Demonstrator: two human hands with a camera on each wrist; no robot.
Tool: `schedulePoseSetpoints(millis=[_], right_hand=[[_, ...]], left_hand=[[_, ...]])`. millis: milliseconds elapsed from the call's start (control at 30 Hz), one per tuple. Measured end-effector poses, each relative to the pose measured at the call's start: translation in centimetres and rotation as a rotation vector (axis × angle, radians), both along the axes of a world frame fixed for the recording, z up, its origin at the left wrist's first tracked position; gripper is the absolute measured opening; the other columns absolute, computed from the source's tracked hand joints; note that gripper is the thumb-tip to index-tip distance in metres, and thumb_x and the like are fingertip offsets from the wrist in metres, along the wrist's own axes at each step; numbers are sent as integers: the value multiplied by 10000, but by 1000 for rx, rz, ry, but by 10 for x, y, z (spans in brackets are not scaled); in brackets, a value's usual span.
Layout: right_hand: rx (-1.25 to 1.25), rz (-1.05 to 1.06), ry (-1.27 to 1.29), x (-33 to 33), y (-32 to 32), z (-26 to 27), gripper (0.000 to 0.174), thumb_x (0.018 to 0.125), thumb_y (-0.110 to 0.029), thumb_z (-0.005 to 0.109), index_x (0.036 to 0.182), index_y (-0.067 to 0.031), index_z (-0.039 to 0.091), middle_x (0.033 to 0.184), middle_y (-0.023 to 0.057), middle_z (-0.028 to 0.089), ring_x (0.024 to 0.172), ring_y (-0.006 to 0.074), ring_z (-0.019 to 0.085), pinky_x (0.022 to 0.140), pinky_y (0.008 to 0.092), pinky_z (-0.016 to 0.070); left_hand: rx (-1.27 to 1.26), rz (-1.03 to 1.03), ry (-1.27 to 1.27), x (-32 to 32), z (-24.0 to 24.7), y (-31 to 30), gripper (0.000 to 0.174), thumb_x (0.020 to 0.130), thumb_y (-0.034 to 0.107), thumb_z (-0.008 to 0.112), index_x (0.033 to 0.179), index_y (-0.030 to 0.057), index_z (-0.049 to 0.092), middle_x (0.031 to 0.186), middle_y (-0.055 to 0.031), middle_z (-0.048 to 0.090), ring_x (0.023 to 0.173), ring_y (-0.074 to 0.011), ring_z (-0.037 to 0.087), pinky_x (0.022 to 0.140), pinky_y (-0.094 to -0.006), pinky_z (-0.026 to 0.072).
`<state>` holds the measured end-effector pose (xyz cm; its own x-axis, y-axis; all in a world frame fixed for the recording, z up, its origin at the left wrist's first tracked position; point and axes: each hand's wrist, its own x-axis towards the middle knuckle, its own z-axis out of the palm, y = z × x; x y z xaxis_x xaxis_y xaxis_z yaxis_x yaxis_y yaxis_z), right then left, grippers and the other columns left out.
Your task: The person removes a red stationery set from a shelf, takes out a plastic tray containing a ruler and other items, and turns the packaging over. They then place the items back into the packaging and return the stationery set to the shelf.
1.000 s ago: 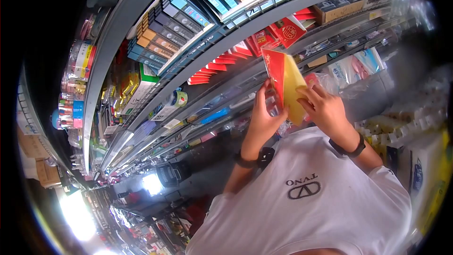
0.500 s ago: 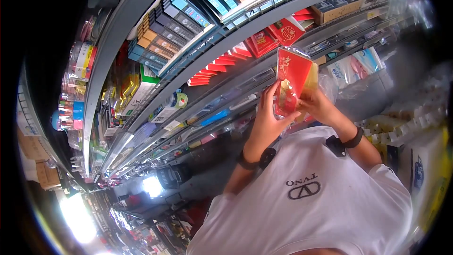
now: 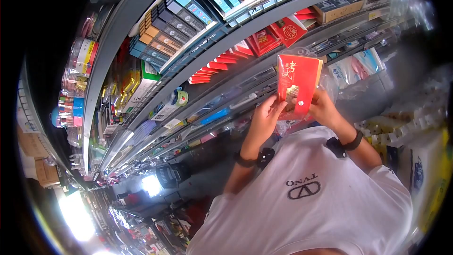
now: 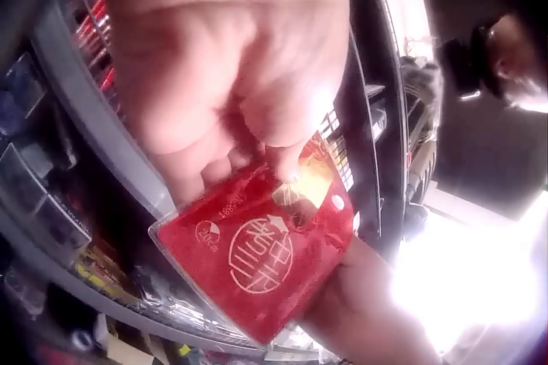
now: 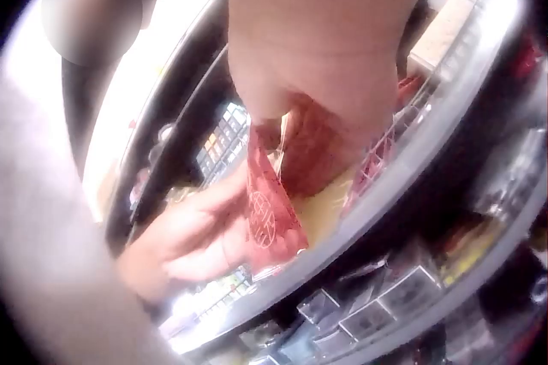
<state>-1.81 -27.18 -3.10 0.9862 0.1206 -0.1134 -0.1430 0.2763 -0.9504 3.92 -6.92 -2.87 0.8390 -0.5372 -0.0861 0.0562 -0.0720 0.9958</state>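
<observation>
A red packet (image 3: 304, 73) with gold characters and a small cut-out window stands upright before the chest, a pale yellow edge showing along its right side. My left hand (image 3: 265, 118) pinches its lower left edge between thumb and fingers. At the lower right, my right hand (image 3: 325, 109) grips the packet, with fingertips visible through the window area. In the left wrist view the packet (image 4: 248, 275) shows a round white emblem. The right wrist view has the right hand's fingers between the packet's red side (image 5: 272, 232) and a yellow surface (image 5: 330, 211), partly hidden.
Grey curved shelves (image 3: 207, 61) run across ahead. They bear small blue, orange and dark boxes (image 3: 174, 26), more red packets (image 3: 289, 30), a brown carton (image 3: 339, 9) and plastic-wrapped goods (image 3: 354, 68). Bright lights (image 3: 75, 215) shine at lower left.
The packet has turned from showing its yellow side to facing its red front toward the head. The right hand has shifted from the yellow side to the lower right edge.
</observation>
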Motion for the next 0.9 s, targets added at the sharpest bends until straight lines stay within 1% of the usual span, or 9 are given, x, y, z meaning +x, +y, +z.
schedulePoseSetpoints(millis=[67, 167, 267, 367, 467, 567, 667, 767, 900], right_hand=[[86, 20, -43, -1, 0, -5, 343, 961, -34, 626, 1293, 38, 575, 1173, 90, 688, 1055, 140, 647, 931, 313, 522], [-24, -107, -132, 0, 5, -13, 277, 994, -95, 625, 1244, 22, 603, 1127, 70, 683, 971, 100, 641, 838, 260, 534], [-101, -94, -157, 0, -3, -15, 328, 1001, -69, 591, 1304, 47, 543, 1215, 114, 657, 1020, 171, 677, 894, 319, 552], [65, -48, -71, 2, -11, -9, 271, 1011, -94, 587, 1245, 42, 570, 1162, 111, 670, 985, 173, 689, 871, 315, 563], [15, -30, -5, 1, -19, -17, 232, 1012, -104, 591, 1198, 36, 587, 1126, 110, 675, 956, 158, 692, 848, 305, 566], [-8, -25, 17, 0, -24, -11, 208, 1011, -125, 607, 1154, 25, 596, 1048, 36, 644, 933, 105, 630, 818, 279, 536], [-17, -76, 27, 0, -28, -10, 214, 1003, -164, 631, 1125, 10, 601, 992, 1, 613, 883, 71, 573, 761, 248, 486], [3, -128, -27, 0, -32, -14, 237, 1000, -212, 643, 1108, -6, 601, 950, -26, 577, 847, 54, 514, 725, 231, 431], [-146, -221, -44, 2, -27, -18, 249, 1000, -233, 640, 1112, -16, 596, 949, -30, 573, 852, 53, 508, 736, 229, 425]], left_hand=[[93, -1, -37, 3, -1, 5, 307, 1009, 147, 622, 1240, -56, 615, 1090, -49, 696, 960, -72, 613, 850, -239, 496], [10, 71, -9, 4, -1, 4, 298, 1010, 174, 627, 1189, -63, 636, 1033, -37, 702, 949, -59, 606, 833, -228, 487], [16, 114, 28, 5, -1, 8, 306, 1010, 185, 631, 1188, -63, 636, 1040, -35, 700, 949, -54, 603, 836, -225, 484], [-45, 142, 102, 7, -1, 14, 301, 1013, 186, 626, 1184, -62, 638, 1042, -30, 697, 943, -49, 603, 834, -224, 484], [5, 152, 76, 7, -6, 21, 295, 1011, 194, 630, 1166, -57, 642, 1058, -27, 688, 963, -56, 608, 846, -227, 486], [14, 188, 70, 8, -5, 26, 296, 1009, 197, 634, 1168, -53, 637, 1065, -28, 683, 975, -58, 607, 856, -230, 484], [0, 229, 56, 11, -6, 30, 296, 1009, 199, 633, 1171, -49, 632, 1070, -30, 680, 975, -61, 607, 858, -230, 482], [-5, 263, 53, 13, -7, 34, 291, 1012, 201, 629, 1163, -47, 633, 1071, -31, 677, 970, -65, 608, 856, -233, 480], [-30, 251, 50, 13, -2, 34, 282, 1018, 207, 618, 1146, -44, 628, 1046, -33, 675, 959, -72, 609, 851, -239, 480]])
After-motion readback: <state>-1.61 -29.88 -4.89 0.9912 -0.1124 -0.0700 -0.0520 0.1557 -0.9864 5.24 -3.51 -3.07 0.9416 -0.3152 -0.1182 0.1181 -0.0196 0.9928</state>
